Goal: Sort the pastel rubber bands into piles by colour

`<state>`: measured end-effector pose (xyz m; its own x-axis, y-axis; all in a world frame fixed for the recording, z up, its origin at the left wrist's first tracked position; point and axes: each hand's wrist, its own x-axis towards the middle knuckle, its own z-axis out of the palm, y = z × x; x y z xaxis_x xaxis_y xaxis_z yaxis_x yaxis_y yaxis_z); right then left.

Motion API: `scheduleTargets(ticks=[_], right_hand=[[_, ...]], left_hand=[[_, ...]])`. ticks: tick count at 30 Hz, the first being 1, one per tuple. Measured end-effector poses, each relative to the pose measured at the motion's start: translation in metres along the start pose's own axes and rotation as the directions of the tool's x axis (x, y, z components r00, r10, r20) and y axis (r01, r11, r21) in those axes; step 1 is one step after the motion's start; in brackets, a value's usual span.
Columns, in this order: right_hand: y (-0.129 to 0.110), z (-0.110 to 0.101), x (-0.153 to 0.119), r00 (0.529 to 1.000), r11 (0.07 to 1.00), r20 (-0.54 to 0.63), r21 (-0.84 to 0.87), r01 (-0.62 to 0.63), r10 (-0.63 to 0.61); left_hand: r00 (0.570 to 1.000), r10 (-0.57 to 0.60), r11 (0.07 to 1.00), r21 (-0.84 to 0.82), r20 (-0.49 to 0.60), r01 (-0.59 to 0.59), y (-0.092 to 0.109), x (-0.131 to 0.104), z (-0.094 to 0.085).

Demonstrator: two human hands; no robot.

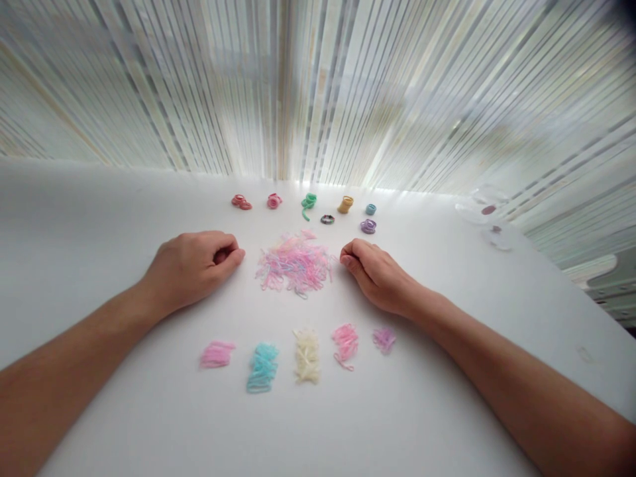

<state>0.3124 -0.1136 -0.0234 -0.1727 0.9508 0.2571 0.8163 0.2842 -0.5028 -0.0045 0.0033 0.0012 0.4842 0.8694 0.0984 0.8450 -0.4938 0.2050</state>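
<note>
Mixed heap of small elastic bands [297, 265] sits mid-table [149, 424], between the two hands, apart from both. Looks partway sorted: single-colour bunches are laid out, the mixed heap is what's left, mostly pink with some lilac, pale blue and cream.

Left hand [196, 266] rests left of heap, fingers curled in, thumb against index, nothing visible in it. Right hand [378, 273] rests just right of heap, also curled up, no band visible; can't tell if something's hidden inside.

Counts: 1 mixed heap. 5 near bunches, left to right: light pink bunch [217, 354], turquoise bunch [263, 368], cream bunch [307, 358], bright pink bunch [345, 341], lilac bunch [384, 340]. 6 far clusters of thicker bands: red [242, 205], pink [274, 201], green [309, 200], gold [345, 205], blue [371, 209], and purple [368, 226] slightly nearer than blue. 1 dark multicolour ring [328, 222] nearer than green and gold. Single bands overlap, too small to count.
</note>
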Motion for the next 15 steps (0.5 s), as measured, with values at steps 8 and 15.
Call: scheduleTargets(ticks=[8, 15], right_hand=[[0.0078, -0.0056, -0.0032, 1.000, 0.992, 0.023, -0.123, 0.023, -0.021], [0.0056, -0.0087, -0.0052, 0.998, 0.998, -0.057, -0.059, 0.023, -0.027]], left_hand=[[1.000, 0.002, 1.000, 0.000, 0.005, -0.002, 0.0006, -0.0008, -0.0016], [1.000, 0.021, 1.000, 0.007, -0.002, -0.021, -0.0017, 0.0005, 0.0000]])
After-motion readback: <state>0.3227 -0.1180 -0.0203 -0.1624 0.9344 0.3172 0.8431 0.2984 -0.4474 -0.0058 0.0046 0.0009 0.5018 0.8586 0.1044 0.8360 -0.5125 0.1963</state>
